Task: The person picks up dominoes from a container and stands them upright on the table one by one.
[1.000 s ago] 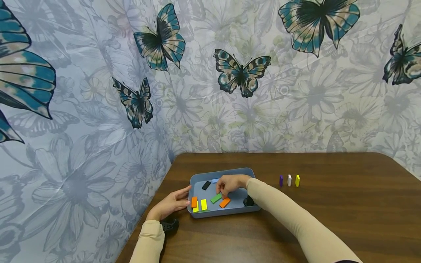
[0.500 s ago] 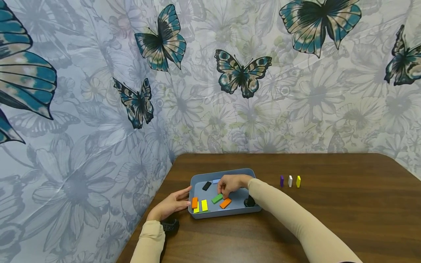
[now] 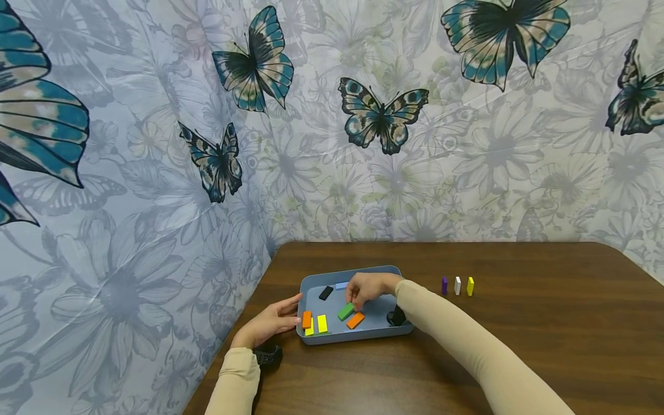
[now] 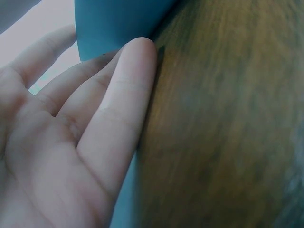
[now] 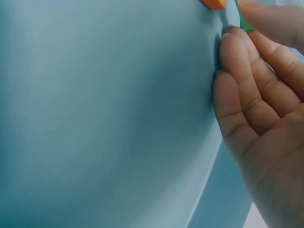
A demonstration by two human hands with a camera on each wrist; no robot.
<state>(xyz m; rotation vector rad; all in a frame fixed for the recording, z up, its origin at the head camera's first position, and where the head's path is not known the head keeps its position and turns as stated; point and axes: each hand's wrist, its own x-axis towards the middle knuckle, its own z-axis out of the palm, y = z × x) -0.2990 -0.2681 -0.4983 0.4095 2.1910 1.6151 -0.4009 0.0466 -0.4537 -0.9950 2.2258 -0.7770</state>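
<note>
A shallow blue-grey tray (image 3: 358, 336) lies on the table with small flat blocks in it. My right hand (image 3: 369, 289) reaches inside and pinches the end of a green block (image 3: 345, 312) between thumb and fingers. In the right wrist view, only a sliver of the green block (image 5: 246, 23) shows behind the thumb. An orange block (image 3: 355, 320) lies just in front of it. My left hand (image 3: 270, 324) rests against the tray's left wall, fingers extended. The left wrist view has its thumb (image 4: 126, 95) straight along the tray's outer side (image 4: 114, 28).
Toward the tray's left end, an orange block (image 3: 306, 319) overlaps a yellow block (image 3: 309, 332), with another yellow block (image 3: 322, 324) beside them. Black (image 3: 325, 293) and light blue (image 3: 340, 286) blocks lie farther back. Purple (image 3: 444, 286), white (image 3: 457, 286) and yellow (image 3: 470, 286) blocks stand upright on the table.
My right hand has shifted slightly to the right, and the green block has moved right and turned a little with it. My left hand and the tray have stayed in place.
</note>
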